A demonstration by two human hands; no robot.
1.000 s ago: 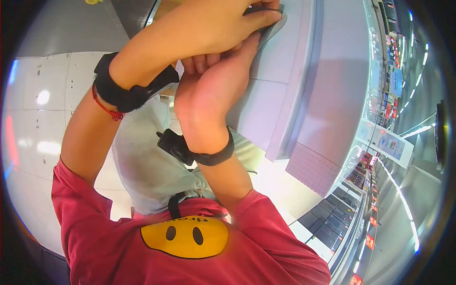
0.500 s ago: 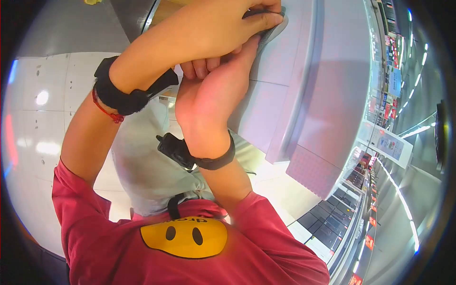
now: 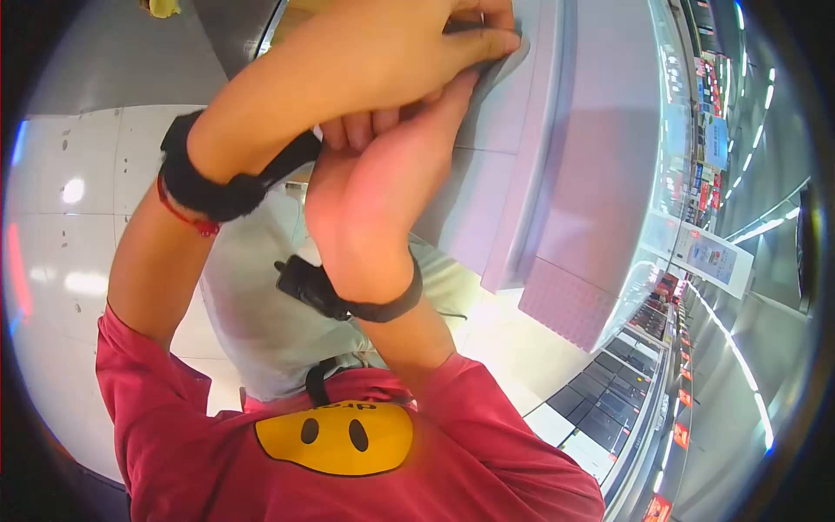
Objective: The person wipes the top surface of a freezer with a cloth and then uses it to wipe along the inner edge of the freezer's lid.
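My left hand reaches across from the left, above my right hand, with thumb and fingertips pinched together beside the pale grey surface. A dark grey edge shows by its fingertips, too little to identify. My right hand is bent at the wrist under my left hand, touching it, its fingers curled inward; what they hold, if anything, is hidden. A black strap is on my left wrist, and another with a small black device is on my right.
A raised ridge runs along the pale surface. Past it stand a white sign and dark panels in a display. A grey surface with a small yellow object lies at upper left, above the tiled floor.
Both hands and wrists have shifted slightly left in view, and the surroundings have moved a little too. Less of the dark grey material shows between my hands.
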